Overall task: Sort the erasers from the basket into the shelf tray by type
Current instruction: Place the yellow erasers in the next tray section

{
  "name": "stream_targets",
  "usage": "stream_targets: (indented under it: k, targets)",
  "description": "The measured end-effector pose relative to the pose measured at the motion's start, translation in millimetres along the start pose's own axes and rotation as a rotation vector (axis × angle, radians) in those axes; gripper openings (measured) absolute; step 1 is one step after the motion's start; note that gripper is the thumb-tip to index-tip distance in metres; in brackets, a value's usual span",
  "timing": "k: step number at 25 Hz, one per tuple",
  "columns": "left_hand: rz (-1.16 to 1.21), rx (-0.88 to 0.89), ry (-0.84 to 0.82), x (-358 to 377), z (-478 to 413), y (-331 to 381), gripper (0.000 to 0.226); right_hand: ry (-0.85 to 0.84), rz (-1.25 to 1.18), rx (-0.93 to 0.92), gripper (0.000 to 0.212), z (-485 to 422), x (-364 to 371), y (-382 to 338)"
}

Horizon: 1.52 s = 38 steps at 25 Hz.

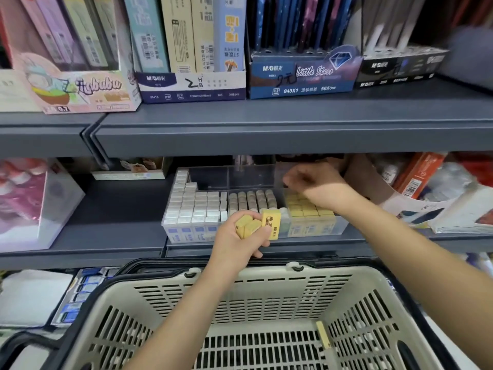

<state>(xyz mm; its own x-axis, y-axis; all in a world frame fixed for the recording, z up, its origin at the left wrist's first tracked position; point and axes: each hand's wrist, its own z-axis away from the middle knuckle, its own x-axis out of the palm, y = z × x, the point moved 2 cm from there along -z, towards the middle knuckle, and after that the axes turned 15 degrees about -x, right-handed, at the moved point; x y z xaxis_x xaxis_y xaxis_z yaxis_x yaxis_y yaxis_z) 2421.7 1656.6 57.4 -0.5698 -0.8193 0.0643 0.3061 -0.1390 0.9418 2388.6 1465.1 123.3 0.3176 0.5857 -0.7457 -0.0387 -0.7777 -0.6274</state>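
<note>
Tray (pixel 210 177) on lower shelf, three front sections. Left section: white erasers (pixel 194 206), packed upright. My left hand (pixel 240 244) near the tray front, above the basket's far rim, fingers curled round three yellow erasers (pixel 266 222). Middle section: grey erasers (pixel 252 200) in rows. My right hand (pixel 314 185) over the right section, above the yellow stack (pixel 306 209); fingers curled, blurred, cannot tell if they hold anything. Basket (pixel 266 279) nearest me; one loose eraser (pixel 323 333) leans on its right inner wall.
</note>
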Motion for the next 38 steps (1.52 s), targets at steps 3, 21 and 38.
stream_targets:
  k: [3, 21, 38]
  targets:
    - [-0.015, 0.021, 0.002, 0.1, -0.2, 0.3, 0.022, -0.183, -0.076, -0.038, 0.032, 31.0, 7.6, -34.2]
    - [0.052, 0.07, -0.085, -3.3, 6.3, 1.9, 0.02, -0.171, -0.396, 0.119, 0.009, 45.0, 7.3, -31.3]
    - [0.105, 0.054, -0.158, -5.2, 3.8, -3.9, 0.01, -0.291, 0.288, 0.066, 0.024, -40.7, 8.2, 50.4]
